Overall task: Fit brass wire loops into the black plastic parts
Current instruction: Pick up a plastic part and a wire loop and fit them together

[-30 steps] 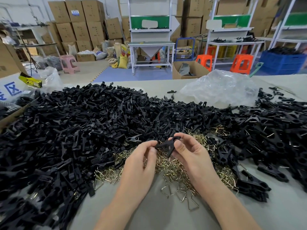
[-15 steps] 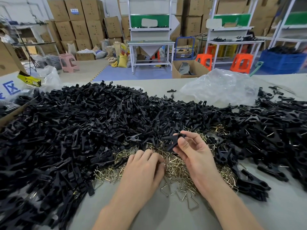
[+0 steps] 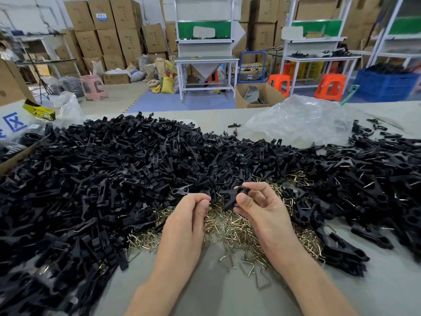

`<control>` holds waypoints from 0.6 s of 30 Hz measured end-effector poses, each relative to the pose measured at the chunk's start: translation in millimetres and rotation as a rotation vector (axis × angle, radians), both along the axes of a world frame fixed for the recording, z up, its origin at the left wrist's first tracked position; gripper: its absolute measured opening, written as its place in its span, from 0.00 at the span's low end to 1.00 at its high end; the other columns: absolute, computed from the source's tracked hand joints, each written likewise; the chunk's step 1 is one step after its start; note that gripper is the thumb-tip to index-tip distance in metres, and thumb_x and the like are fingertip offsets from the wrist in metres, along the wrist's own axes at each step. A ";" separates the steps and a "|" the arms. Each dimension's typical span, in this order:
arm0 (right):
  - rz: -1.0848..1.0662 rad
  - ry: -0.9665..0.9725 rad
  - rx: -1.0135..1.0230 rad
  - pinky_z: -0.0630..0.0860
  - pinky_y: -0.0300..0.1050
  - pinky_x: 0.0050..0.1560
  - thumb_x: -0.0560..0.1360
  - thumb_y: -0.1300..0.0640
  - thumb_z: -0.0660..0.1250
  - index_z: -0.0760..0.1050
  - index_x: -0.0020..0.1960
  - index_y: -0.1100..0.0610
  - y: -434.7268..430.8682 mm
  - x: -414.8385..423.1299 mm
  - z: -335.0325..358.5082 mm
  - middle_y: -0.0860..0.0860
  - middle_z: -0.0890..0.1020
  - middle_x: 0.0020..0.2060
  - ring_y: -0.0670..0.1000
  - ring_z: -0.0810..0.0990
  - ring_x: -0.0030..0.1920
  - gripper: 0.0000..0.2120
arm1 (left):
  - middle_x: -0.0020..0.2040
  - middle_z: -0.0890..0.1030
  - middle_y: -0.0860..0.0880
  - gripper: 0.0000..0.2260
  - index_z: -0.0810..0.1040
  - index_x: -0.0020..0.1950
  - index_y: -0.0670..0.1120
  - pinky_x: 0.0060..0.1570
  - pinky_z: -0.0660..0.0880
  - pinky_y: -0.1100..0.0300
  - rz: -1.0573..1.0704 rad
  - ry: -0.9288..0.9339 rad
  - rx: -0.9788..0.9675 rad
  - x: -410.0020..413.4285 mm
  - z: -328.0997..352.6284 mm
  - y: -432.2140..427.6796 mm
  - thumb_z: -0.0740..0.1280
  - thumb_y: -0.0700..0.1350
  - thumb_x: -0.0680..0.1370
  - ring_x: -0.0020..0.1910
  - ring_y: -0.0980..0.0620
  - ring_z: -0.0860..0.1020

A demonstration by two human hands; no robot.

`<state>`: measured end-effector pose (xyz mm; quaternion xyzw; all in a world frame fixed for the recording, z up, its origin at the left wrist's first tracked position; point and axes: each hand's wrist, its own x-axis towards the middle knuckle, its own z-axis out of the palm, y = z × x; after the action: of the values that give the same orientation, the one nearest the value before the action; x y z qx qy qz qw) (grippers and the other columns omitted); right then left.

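Grey-green and matt, the surface point(image 3: 205, 293) is buried under stock along its far and side edges, with bare cloth only at the near edge.

The right grip point(image 3: 262, 208) pinches one black plastic part point(image 3: 232, 197) between thumb and curled fingers, raised just above the middle of the surface. The left grip point(image 3: 189, 215) is curled tight, its fingertips point(image 3: 204, 202) just beside the part. Whether they pinch a wire I cannot tell.

That part looks light, rigid and smooth, so it is best taken by its thick round end, as now, leaving the slim end free. Below the hands lies the pile of brass wire loops point(image 3: 230, 226). These look thin, springy and prone to snagging on one another. Lifting one by a corner bend should free it cleanly, and squeezing its open legs should let it seat.

A deep heap of loose black parts point(image 3: 102, 179) runs from the left edge across the far side. The heap at the right edge point(image 3: 376, 179) shows glints of wire, so these are probably finished pieces. A crumpled clear bag point(image 3: 300, 119) sits toward the far right corner.

Beyond are stacked cardboard boxes point(image 3: 109, 30), white workbenches point(image 3: 206, 60), orange stools point(image 3: 329, 85), a pink stool point(image 3: 93, 86) and a blue crate point(image 3: 385, 85).
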<state>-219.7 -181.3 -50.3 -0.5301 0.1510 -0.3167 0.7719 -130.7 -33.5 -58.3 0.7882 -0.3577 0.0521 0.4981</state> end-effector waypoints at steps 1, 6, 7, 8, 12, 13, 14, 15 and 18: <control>-0.001 0.015 -0.012 0.81 0.44 0.51 0.58 0.46 0.82 0.84 0.47 0.47 0.3 -0.4 0.5 0.49 0.82 0.44 0.49 0.83 0.44 0.19 | 0.43 0.77 0.67 0.08 0.76 0.54 0.60 0.40 0.69 0.71 -0.002 -0.011 -0.005 -0.4 0.4 -0.3 0.57 0.55 0.83 0.40 0.63 0.76; -0.003 0.004 0.002 0.82 0.41 0.46 0.60 0.46 0.80 0.84 0.46 0.46 2.1 -2.1 4.0 0.46 0.83 0.39 0.47 0.83 0.40 0.15 | 0.53 0.74 0.61 0.08 0.81 0.52 0.57 0.46 0.71 0.71 0.033 -0.031 -0.074 -1.3 3.4 -2.1 0.61 0.52 0.82 0.51 0.61 0.76; -0.010 -0.004 0.019 0.82 0.40 0.45 0.61 0.47 0.79 0.84 0.46 0.48 2.1 -2.3 4.5 0.48 0.84 0.40 0.48 0.83 0.40 0.15 | 0.51 0.76 0.62 0.08 0.80 0.52 0.60 0.44 0.71 0.71 0.032 -0.008 -0.090 -1.4 4.8 -1.3 0.61 0.53 0.82 0.47 0.61 0.77; -0.015 -0.009 0.036 0.82 0.40 0.43 0.62 0.49 0.78 0.84 0.46 0.49 1.8 -2.4 4.8 0.49 0.84 0.40 0.48 0.83 0.41 0.14 | 0.46 0.78 0.62 0.08 0.79 0.52 0.62 0.40 0.70 0.71 0.027 0.021 -0.098 -1.7 6.2 -0.6 0.60 0.55 0.81 0.41 0.62 0.77; -0.022 -0.002 0.055 0.82 0.40 0.41 0.64 0.52 0.77 0.83 0.47 0.50 1.0 -2.1 5.1 0.50 0.85 0.41 0.48 0.84 0.41 0.12 | 0.41 0.78 0.66 0.09 0.79 0.56 0.62 0.41 0.69 0.73 0.014 -0.021 -0.068 -1.0 6.3 1.4 0.60 0.54 0.82 0.39 0.64 0.76; -0.023 0.002 0.051 0.82 0.40 0.41 0.64 0.52 0.77 0.83 0.47 0.50 1.0 -2.1 5.2 0.50 0.85 0.41 0.48 0.84 0.41 0.12 | 0.44 0.78 0.65 0.10 0.80 0.58 0.59 0.44 0.69 0.73 0.011 -0.051 -0.037 -0.2 5.6 1.1 0.60 0.50 0.83 0.42 0.63 0.77; -0.022 0.005 0.048 0.82 0.40 0.41 0.64 0.51 0.77 0.83 0.48 0.51 1.1 -2.0 5.1 0.50 0.85 0.41 0.48 0.84 0.41 0.13 | 0.46 0.78 0.63 0.11 0.81 0.61 0.56 0.45 0.69 0.73 0.003 -0.073 -0.002 0.7 4.5 0.3 0.60 0.46 0.84 0.44 0.62 0.77; -0.021 0.006 0.049 0.82 0.40 0.41 0.64 0.51 0.77 0.83 0.48 0.51 1.1 -1.9 5.1 0.51 0.85 0.42 0.48 0.84 0.41 0.14 | 0.47 0.77 0.61 0.13 0.81 0.63 0.52 0.46 0.69 0.73 -0.010 -0.078 0.032 1.6 3.4 -0.8 0.60 0.42 0.84 0.46 0.60 0.76; -0.025 0.005 0.054 0.82 0.40 0.40 0.64 0.51 0.77 0.83 0.49 0.51 0.5 -1.4 4.4 0.50 0.85 0.41 0.48 0.84 0.41 0.14 | 0.48 0.80 0.60 0.16 0.79 0.64 0.53 0.46 0.69 0.75 -0.035 0.039 0.046 1.5 3.6 -3.6 0.60 0.37 0.84 0.47 0.62 0.77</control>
<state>-221.1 -180.7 -45.9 -0.5079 0.1680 -0.3210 0.7815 -129.2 -37.0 -54.7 0.7938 -0.3631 0.0198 0.4875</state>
